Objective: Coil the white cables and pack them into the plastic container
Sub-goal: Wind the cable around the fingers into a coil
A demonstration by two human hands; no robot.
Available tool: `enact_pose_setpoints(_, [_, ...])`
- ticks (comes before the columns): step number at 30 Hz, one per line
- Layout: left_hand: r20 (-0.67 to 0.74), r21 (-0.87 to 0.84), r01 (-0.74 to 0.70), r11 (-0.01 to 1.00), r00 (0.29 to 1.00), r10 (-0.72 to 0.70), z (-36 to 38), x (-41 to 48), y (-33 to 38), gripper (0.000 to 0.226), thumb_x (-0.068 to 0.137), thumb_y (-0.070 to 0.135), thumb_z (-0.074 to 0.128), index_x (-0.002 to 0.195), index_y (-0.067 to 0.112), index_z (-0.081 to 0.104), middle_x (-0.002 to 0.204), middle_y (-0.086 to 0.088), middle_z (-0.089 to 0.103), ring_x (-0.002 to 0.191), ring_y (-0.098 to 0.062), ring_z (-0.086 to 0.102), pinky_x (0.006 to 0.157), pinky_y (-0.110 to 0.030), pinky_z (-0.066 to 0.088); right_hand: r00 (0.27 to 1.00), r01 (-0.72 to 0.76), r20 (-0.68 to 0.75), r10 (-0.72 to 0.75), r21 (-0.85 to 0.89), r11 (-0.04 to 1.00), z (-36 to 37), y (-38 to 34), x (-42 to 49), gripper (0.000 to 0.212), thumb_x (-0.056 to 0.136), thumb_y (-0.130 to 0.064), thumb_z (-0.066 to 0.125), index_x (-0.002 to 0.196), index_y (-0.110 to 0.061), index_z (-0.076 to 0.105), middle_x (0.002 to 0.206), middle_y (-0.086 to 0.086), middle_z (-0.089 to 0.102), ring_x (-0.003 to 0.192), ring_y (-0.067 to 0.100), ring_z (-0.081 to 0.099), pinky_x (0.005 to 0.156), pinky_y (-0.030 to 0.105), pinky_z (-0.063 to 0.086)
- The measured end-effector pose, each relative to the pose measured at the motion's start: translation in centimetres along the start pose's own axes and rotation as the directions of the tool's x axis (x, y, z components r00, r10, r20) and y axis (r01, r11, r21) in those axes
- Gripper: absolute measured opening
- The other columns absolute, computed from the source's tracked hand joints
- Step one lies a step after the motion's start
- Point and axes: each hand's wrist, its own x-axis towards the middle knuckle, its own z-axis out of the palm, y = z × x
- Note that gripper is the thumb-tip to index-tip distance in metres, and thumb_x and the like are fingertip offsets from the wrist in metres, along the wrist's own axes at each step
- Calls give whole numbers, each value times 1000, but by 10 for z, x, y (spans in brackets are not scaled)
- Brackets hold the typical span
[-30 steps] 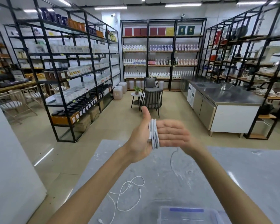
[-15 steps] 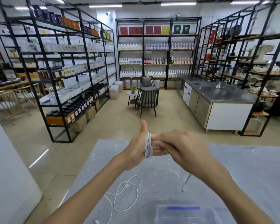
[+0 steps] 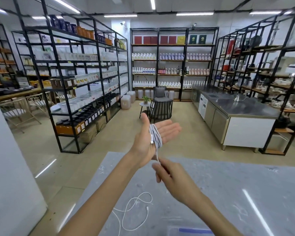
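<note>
A white cable is wound in several loops around the flat palm and fingers of the left hand, which is held up above the far edge of the counter, open, thumb pointing toward 12 o'clock and fingers stretched toward 2 o'clock. One plug end lies against the palm just beside the loops. From the bottom of the coil a short free length of the cable runs down toward 6 o'clock into the right hand, which sits just below the left wrist and pinches that tail between thumb and fingertips, the remaining fingers curled in.

At 7 o'clock from the hands, a second white cable lies loose on the grey marbled counter in open, overlapping curves, one small connector end resting inside the loop; it is well apart from both hands. At the bottom edge of the view, toward 5 o'clock from that loose cable, the top of the clear plastic container shows with a blue strip along it; most of it is cut off by the frame, so what is inside cannot be told.

Beyond the counter the tan floor runs out to black metal shelving at 10 o'clock, a grey chair at 12 o'clock, and a steel worktop unit at 2 o'clock.
</note>
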Motion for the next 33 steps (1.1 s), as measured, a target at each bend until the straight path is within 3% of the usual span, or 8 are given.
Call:
enact_pose_setpoints(2, [-71, 83, 8, 997, 997, -2, -9, 2, -7, 96, 93, 66, 11, 141, -13, 35, 137, -32, 52, 123, -37, 58, 98, -36, 53, 994, 58, 100, -32, -264, 963, 2, -8, -12, 23, 101, -32, 40, 118, -23, 53, 75, -6, 67, 71, 14, 62, 70, 31, 48])
enact_pose_setpoints(7, [-95, 340, 163, 926, 986, -139, -21, -10, -25, 94, 91, 66, 2, 137, -2, 49, 128, -21, 64, 111, -23, 67, 89, -26, 57, 949, 279, 67, -309, -638, 718, -41, -44, -16, 15, 95, -32, 54, 94, -24, 66, 85, -5, 69, 76, 24, 66, 52, 31, 48])
enact_pose_setpoints(10, [28, 282, 191, 940, 978, -207, -16, -25, -34, 95, 88, 69, 3, 109, 3, 69, 96, -12, 77, 89, -19, 75, 75, -26, 59, 898, 316, -124, -422, -485, 815, -71, -48, -3, 15, 92, -23, 59, 93, -19, 73, 76, -2, 69, 68, 18, 64, 53, 32, 50])
enact_pose_setpoints(14, [142, 451, 218, 865, 940, -311, -4, -46, -45, 98, 88, 77, 10, 103, 2, 72, 80, -13, 74, 60, -22, 70, 51, -26, 54, 926, 172, -301, -227, -198, 965, -94, -31, 24, 20, 97, -26, 56, 102, -22, 75, 78, -12, 71, 71, -2, 61, 61, 16, 44])
enact_pose_setpoints(19, [88, 502, 215, 838, 951, -297, 7, -53, -53, 79, 83, 83, 29, 65, 16, 66, 43, 8, 40, 29, -5, 25, 34, -15, 21, 996, -83, 51, 76, 167, 982, -57, 1, 23, 33, 100, -42, 43, 109, -31, 73, 95, -8, 75, 91, -1, 67, 80, 24, 52])
enact_pose_setpoints(24, [-197, 505, 125, 854, 980, -27, 1, -36, -49, 75, 96, 66, 25, 65, 14, 68, 45, 3, 48, 27, -7, 31, 33, -13, 22, 912, -408, 314, 263, 647, 644, -32, 20, 0, 73, 93, -70, 16, 118, -25, 68, 95, 7, 76, 101, 30, 70, 90, 50, 55])
enact_pose_setpoints(28, [-371, 583, -29, 812, 880, 298, -14, -12, -37, 75, 102, 54, 22, 68, 5, 66, 44, 2, 48, 28, -7, 38, 31, -14, 26, 837, -525, 518, 175, 674, 520, -1, 14, -23, 70, 92, -66, 34, 136, -15, 52, 119, 16, 69, 109, 36, 66, 84, 40, 56])
enact_pose_setpoints(33, [-347, 714, -22, 700, 857, 381, -25, 2, -35, 80, 102, 54, 20, 72, -3, 67, 48, -4, 55, 33, -14, 48, 36, -20, 36, 956, -259, 230, 184, 358, 897, 7, -16, -35, 27, 99, -40, 46, 97, -27, 70, 51, -11, 51, 48, 3, 46, 53, 15, 39])
